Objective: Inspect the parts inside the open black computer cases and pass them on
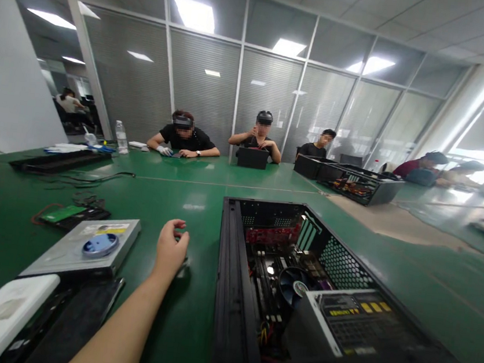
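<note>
My left hand reaches over the green table, to the left of an open computer case. Its fingers are loosely curled, with a gap by the thumb, and I see nothing held in them. Beside the wrist lies a small shiny item, too blurred to name. Inside the case are a cooling fan, a power supply and a red circuit board. Left of my hand a blue ring-shaped roll rests on a silver optical drive. My right hand is out of view.
A white box-shaped item and black panels lie at the lower left. Behind the drive is a hard drive with a green board. A cable, a water bottle and another open case stand farther off. Several people sit around.
</note>
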`<act>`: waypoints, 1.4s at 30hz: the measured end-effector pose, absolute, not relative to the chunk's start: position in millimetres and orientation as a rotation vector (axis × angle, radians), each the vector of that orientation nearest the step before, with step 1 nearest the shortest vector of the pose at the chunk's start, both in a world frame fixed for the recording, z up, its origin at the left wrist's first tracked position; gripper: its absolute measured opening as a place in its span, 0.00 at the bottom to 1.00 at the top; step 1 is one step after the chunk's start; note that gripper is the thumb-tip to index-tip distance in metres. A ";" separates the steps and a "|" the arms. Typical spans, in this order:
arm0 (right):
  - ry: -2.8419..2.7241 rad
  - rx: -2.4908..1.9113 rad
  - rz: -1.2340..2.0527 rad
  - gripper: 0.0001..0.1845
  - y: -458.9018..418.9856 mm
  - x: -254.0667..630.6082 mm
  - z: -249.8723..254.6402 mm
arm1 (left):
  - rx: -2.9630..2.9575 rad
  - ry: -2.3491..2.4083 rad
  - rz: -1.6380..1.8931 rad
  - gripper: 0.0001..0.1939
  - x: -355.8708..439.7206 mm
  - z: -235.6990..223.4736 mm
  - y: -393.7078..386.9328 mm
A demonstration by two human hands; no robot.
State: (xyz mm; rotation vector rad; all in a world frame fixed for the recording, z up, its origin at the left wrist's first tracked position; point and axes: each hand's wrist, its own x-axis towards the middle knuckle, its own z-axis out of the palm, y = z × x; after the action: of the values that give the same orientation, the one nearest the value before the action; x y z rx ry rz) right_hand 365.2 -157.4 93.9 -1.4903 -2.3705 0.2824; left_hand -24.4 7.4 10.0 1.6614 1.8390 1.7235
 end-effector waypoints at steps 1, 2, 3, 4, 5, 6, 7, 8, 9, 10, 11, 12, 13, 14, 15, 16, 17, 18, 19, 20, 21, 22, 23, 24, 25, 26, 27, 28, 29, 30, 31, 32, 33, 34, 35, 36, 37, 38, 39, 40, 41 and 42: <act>-2.417 -1.497 0.290 0.22 -164.5 364.1 88.9 | 1.626 1.850 1.750 0.14 -25.7 10.3 6.6; -2.478 -1.515 0.299 0.18 -164.2 361.0 85.3 | 1.606 1.854 1.757 0.14 -26.8 10.0 6.4; -2.544 -1.540 0.298 0.17 -155.2 355.4 83.2 | 1.598 1.852 1.754 0.14 -27.6 9.4 6.9; -2.604 -1.571 0.274 0.19 -137.0 346.6 82.3 | 1.600 1.845 1.746 0.14 -28.4 8.5 8.0; -2.647 -1.611 0.227 0.24 -110.7 334.6 82.6 | 1.611 1.833 1.734 0.14 -29.2 7.4 9.4; -2.660 -1.649 0.164 0.29 -78.3 319.9 83.6 | 1.627 1.818 1.719 0.14 -30.2 6.3 11.1; -2.648 -1.673 0.067 0.31 -42.6 303.1 84.6 | 1.637 1.810 1.710 0.14 -31.7 5.1 12.7; -2.608 -1.734 0.032 0.32 -6.6 285.1 84.8 | 1.635 1.815 1.714 0.14 -33.6 4.0 14.0; -2.561 -1.748 0.021 0.31 26.6 266.8 83.3 | 1.614 1.838 1.737 0.15 -35.9 3.0 14.9; -2.556 -1.717 0.008 0.30 54.8 248.9 79.7 | 1.579 1.874 1.775 0.15 -38.4 2.1 15.3; -2.570 -1.682 0.010 0.30 76.6 232.2 73.8 | 1.539 1.917 1.821 0.16 -40.8 1.2 15.1; -2.585 -1.655 0.014 0.32 91.7 217.5 66.0 | 1.505 1.954 1.866 0.16 -42.8 0.2 14.5; -2.587 -1.638 0.019 0.34 101.0 205.3 57.1 | 1.488 1.977 1.895 0.16 -44.3 -0.7 13.7; -2.558 -1.627 0.022 0.34 105.7 196.4 47.7 | 1.500 1.979 1.898 0.16 -44.9 -1.7 12.9; -2.503 -1.607 0.016 0.34 107.8 191.0 38.9 | 1.524 1.969 1.882 0.16 -44.8 -2.5 12.5; -2.441 -1.563 0.004 0.33 108.5 188.9 31.2 | 1.555 1.952 1.851 0.16 -43.9 -3.2 12.6; -2.382 -1.503 -0.009 0.33 109.1 189.7 25.0 | 1.580 1.940 1.819 0.16 -42.4 -3.6 13.0; -2.339 -1.441 -0.017 0.32 110.0 192.3 20.5 | 1.597 1.934 1.789 0.16 -40.7 -3.7 13.7; -2.320 -1.395 -0.020 0.31 111.3 196.0 17.8 | 1.611 1.931 1.766 0.16 -38.9 -3.6 14.4; -2.321 -1.381 -0.018 0.30 112.9 199.8 16.6 | 1.626 1.929 1.748 0.15 -37.4 -3.3 15.0; -2.323 -1.397 -0.011 0.29 114.4 203.0 16.7 | 1.642 1.924 1.736 0.15 -36.3 -2.8 15.3; -2.313 -1.432 -0.002 0.29 115.4 205.1 17.8 | 1.662 1.918 1.724 0.15 -35.6 -2.2 15.5; -2.295 -1.467 0.002 0.29 115.7 206.0 19.6 | 1.682 1.910 1.715 0.15 -35.5 -1.6 15.5; -2.274 -1.486 0.005 0.29 114.7 205.8 22.2 | 1.700 1.903 1.708 0.14 -35.6 -1.0 15.5; -2.248 -1.487 0.005 0.28 112.2 204.6 25.5 | 1.712 1.901 1.701 0.14 -36.1 -0.4 15.4; -2.219 -1.470 0.004 0.28 107.9 203.0 29.4 | 1.716 1.902 1.695 0.14 -36.7 0.1 15.3; -2.186 -1.435 0.000 0.28 101.9 201.4 34.1 | 1.717 1.905 1.687 0.13 -37.3 0.5 15.4; -2.151 -1.387 -0.009 0.28 94.3 200.5 39.8 | 1.715 1.909 1.678 0.13 -37.9 0.8 15.5; -2.114 -1.332 -0.024 0.27 85.9 201.0 46.6 | 1.713 1.911 1.668 0.13 -38.4 0.9 15.7; -2.081 -1.274 -0.048 0.27 77.2 203.6 54.7 | 1.714 1.912 1.654 0.13 -38.8 0.9 16.1; -2.058 -1.221 -0.080 0.27 69.5 208.9 64.1 | 1.716 1.913 1.641 0.13 -39.1 0.9 16.6; -2.046 -1.177 -0.122 0.27 63.6 217.4 74.8 | 1.719 1.913 1.629 0.13 -39.4 0.7 17.2; -2.041 -1.150 -0.175 0.27 60.7 229.4 86.6 | 1.720 1.914 1.620 0.13 -39.4 0.4 18.0; -2.033 -1.146 -0.237 0.27 61.3 244.9 99.1 | 1.722 1.916 1.615 0.13 -39.4 0.0 18.8; -2.017 -1.169 -0.301 0.27 65.9 263.6 111.5 | 1.725 1.919 1.614 0.13 -39.2 -0.5 19.6; -1.990 -1.223 -0.360 0.26 74.3 284.9 123.2 | 1.732 1.925 1.617 0.13 -38.7 -1.1 20.5; -1.953 -1.306 -0.407 0.26 86.1 307.8 133.2 | 1.745 1.930 1.622 0.13 -38.1 -1.7 21.2; -1.916 -1.408 -0.439 0.26 100.2 331.2 140.5 | 1.763 1.932 1.626 0.13 -37.3 -2.3 21.9; -1.889 -1.517 -0.455 0.27 115.6 353.9 144.4 | 1.786 1.932 1.627 0.14 -36.5 -3.0 22.4; -1.895 -1.617 -0.456 0.28 131.2 374.8 144.6 | 1.814 1.927 1.622 0.14 -35.6 -3.6 22.7; -1.928 -1.698 -0.448 0.28 145.9 393.0 141.1 | 1.845 1.920 1.608 0.14 -34.8 -4.2 23.0; -1.965 -1.762 -0.438 0.29 159.0 408.0 134.8 | 1.874 1.914 1.589 0.14 -34.2 -4.8 23.0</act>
State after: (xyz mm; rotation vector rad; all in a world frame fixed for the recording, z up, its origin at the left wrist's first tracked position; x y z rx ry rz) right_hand 408.0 159.0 134.8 -1.7624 -1.9652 -0.4380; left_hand -34.2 23.0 -4.8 1.8737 1.9144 1.5891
